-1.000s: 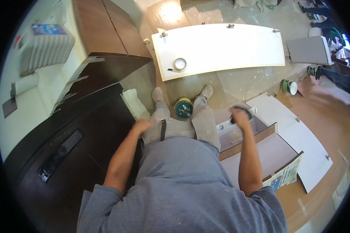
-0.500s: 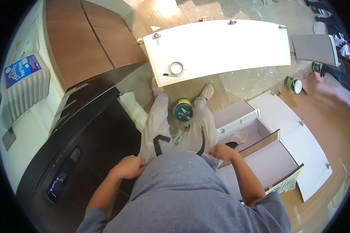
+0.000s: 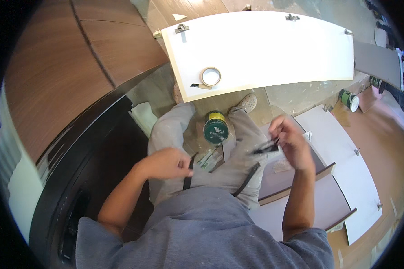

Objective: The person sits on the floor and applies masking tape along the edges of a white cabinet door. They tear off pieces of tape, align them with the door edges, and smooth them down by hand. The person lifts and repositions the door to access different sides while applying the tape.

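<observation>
My right hand (image 3: pixel 291 139) is raised over my right knee, fingers closed on a slim dark object (image 3: pixel 265 149). Motion smears it, so its kind is unclear. My left hand (image 3: pixel 169 163) hovers over my left thigh, its fingers curled beside a black strap (image 3: pixel 189 175); whether it holds anything is hidden. Between my legs stands a dark green can (image 3: pixel 216 131) with a yellow band and white smears on top. Ahead lies a white panel (image 3: pixel 265 49) carrying a roll of tape (image 3: pixel 210 76) and a small black-tipped brush or scraper (image 3: pixel 200 86).
Metal clips (image 3: pixel 182 28) grip the panel's far edge. To my right are drawer boxes (image 3: pixel 296 197), another white panel (image 3: pixel 345 157) and a second green can (image 3: pixel 349 100). On my left stand brown cabinet doors (image 3: pixel 49 67) and a dark surface (image 3: pixel 116 166).
My right hand has risen from my hip, now with the slim dark object in it. My left hand has moved from my left hip forward and inward over the thigh.
</observation>
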A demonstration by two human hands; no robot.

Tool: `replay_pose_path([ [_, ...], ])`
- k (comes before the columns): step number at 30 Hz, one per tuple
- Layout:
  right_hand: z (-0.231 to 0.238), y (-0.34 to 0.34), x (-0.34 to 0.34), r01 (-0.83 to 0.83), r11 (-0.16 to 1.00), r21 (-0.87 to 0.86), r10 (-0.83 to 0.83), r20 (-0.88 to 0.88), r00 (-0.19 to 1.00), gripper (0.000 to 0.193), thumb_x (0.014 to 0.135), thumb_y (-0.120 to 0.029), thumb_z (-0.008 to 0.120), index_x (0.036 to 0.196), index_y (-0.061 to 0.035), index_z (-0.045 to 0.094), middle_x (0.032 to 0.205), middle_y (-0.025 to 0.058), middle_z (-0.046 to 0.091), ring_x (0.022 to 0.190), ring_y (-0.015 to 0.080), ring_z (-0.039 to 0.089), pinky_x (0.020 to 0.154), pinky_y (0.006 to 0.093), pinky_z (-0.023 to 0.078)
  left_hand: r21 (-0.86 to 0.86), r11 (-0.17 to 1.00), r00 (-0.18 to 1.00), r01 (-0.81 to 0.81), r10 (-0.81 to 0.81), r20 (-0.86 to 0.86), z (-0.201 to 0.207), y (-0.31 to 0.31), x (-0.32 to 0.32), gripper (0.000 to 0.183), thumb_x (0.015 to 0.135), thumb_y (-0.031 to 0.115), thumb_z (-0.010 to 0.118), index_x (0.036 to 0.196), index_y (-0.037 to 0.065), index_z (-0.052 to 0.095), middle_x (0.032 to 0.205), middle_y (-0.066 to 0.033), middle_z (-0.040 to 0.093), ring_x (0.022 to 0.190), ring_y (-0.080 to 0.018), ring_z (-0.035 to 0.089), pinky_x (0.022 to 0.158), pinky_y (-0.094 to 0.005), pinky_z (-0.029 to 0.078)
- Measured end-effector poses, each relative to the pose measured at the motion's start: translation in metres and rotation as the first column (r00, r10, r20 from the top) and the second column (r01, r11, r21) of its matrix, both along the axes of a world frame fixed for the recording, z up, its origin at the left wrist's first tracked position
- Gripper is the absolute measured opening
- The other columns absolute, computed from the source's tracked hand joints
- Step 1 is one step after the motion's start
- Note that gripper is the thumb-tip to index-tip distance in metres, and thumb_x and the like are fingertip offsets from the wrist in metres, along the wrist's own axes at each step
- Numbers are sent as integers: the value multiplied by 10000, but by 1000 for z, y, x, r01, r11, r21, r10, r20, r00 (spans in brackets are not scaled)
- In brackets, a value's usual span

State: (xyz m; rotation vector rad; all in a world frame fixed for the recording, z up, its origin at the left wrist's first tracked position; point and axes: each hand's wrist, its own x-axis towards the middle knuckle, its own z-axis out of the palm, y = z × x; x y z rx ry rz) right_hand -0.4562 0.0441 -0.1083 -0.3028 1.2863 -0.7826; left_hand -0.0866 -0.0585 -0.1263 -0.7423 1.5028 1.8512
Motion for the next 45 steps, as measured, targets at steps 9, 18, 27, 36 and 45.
replay_pose_path([
  [9,-148,-97,-8,449,861,-238,-293,489,822,192,927,21,518,1101,-45,566,1020,53,564,868,91,509,733,241,426,-220,742,708,-633,440,-553,-142,-67,-157,855,736,258,932,1466,84,523,1265,-77,588,1038,-172,570,847,-317,481],
  [18,-233,-93,-13,442,825,-353,-102,676,730,160,948,34,523,1075,-62,538,995,72,529,838,118,506,709,255,432,64,561,462,-825,735,-496,-235,-51,-184,345,910,92,787,1211,17,637,1005,-23,667,869,-72,596,763,-244,501],
  [27,-271,-62,5,345,720,-602,-57,444,894,108,944,56,615,1030,-8,627,1045,128,626,883,193,667,778,301,544,-10,491,371,-871,645,-668,-251,-40,-167,334,916,69,786,1183,-26,609,1030,-83,680,949,-128,648,835,-281,537],
  [36,-217,-23,19,-74,725,-684,-151,-263,953,94,889,74,725,974,44,700,974,79,725,900,110,687,794,246,558,324,459,194,-827,775,-602,-208,-5,-165,459,886,10,776,1284,-58,557,1163,-132,642,1065,-182,653,959,-337,561],
  [45,-227,-11,22,132,712,-690,-225,-46,973,143,870,33,751,1004,38,701,977,99,736,892,149,691,848,285,554,460,356,89,-813,858,-506,-199,-4,-147,404,903,-33,596,1303,-21,540,1172,-123,613,958,-136,610,846,-278,537],
])
